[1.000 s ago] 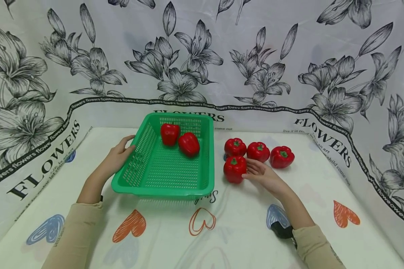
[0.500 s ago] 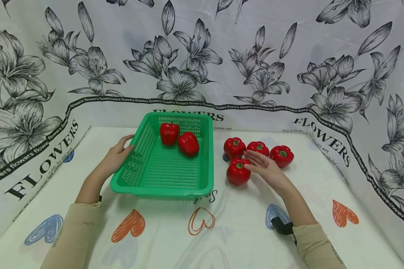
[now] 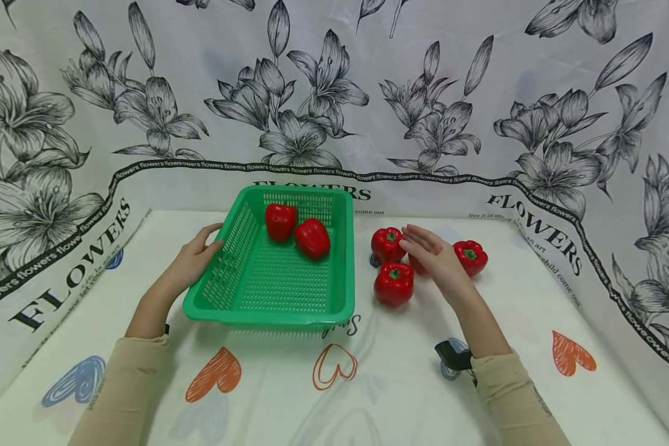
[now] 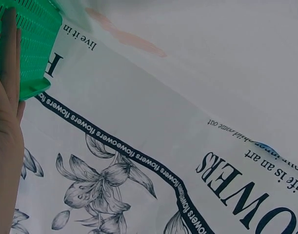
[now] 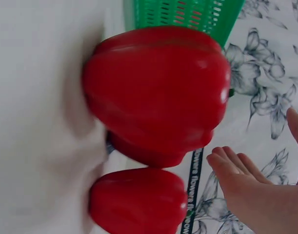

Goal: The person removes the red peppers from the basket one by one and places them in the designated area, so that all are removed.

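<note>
A green plastic basket (image 3: pixel 267 320) holds two red bell peppers, one upright (image 3: pixel 281 222) and one lying (image 3: pixel 312 239). My left hand (image 3: pixel 197 257) rests against its left side; in the left wrist view straight fingers lie along the basket's perforated wall. Over to the right, my right hand (image 3: pixel 437 260) hovers with extended fingers above a mostly covered red bell pepper (image 3: pixel 416 264). Around it stand a front pepper (image 3: pixel 394 286), a back-left pepper (image 3: pixel 387 246) and a right-hand pepper (image 3: pixel 471 259). The right wrist view shows nothing in the right hand (image 5: pixel 258 195).
A pale tablecloth (image 3: pixel 267 402) printed with hearts covers the table. Behind it and at both sides hangs a white cloth (image 3: pixel 368 142) with black flower drawings. A black strap piece (image 3: pixel 453 356) sits at my right wrist.
My right hand has left the front bell pepper and moved back, over the middle one behind. That front pepper shifted slightly right. My left hand and the basket stay in place.
</note>
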The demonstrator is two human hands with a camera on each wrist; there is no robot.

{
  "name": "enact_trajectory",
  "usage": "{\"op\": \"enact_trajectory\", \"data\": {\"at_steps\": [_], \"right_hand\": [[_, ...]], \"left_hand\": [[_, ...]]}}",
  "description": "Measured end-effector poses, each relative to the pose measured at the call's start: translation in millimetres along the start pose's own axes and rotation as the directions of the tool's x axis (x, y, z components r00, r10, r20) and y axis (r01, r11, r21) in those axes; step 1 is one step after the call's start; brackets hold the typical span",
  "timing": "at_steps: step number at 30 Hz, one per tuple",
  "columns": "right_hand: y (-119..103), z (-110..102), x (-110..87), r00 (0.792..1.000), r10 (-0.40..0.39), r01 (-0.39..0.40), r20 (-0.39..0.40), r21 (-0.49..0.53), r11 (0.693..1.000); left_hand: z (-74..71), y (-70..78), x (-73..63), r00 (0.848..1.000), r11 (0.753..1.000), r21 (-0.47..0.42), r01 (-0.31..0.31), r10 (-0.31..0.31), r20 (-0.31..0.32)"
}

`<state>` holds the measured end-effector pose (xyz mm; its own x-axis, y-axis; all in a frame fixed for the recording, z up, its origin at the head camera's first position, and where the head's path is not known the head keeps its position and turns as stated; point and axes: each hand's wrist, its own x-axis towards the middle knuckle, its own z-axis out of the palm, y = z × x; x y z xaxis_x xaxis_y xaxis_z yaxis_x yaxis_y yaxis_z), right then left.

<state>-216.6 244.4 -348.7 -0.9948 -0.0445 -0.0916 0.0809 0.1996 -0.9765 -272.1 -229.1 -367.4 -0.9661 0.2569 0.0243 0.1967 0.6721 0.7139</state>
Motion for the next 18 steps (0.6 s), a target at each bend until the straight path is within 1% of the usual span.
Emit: {"op": "enact_trajectory", "data": {"at_steps": [9,14,18], "right_hand": [[-23.0,19.3,10.9,0.999,-0.046,0.046,-0.002,0.003,0.999],[-38.2,32.5,18.1,0.999,-0.036,0.035,0.038,0.028,0.999],[-47.7,44.6,22.9,0.996,-0.060,0.058,0.062,0.034,0.998]], "left_hand": [[-0.3,3.1,-1.2,1.000,1.000,0.010,0.012,-0.012,0.013],[-1.6,5.5,-1.6,0.999,1.000,0.008,0.029,-0.029,0.024],[-1.6,6.1,-0.7,0.999,0.999,0.005,0.033,-0.033,0.021]]}}
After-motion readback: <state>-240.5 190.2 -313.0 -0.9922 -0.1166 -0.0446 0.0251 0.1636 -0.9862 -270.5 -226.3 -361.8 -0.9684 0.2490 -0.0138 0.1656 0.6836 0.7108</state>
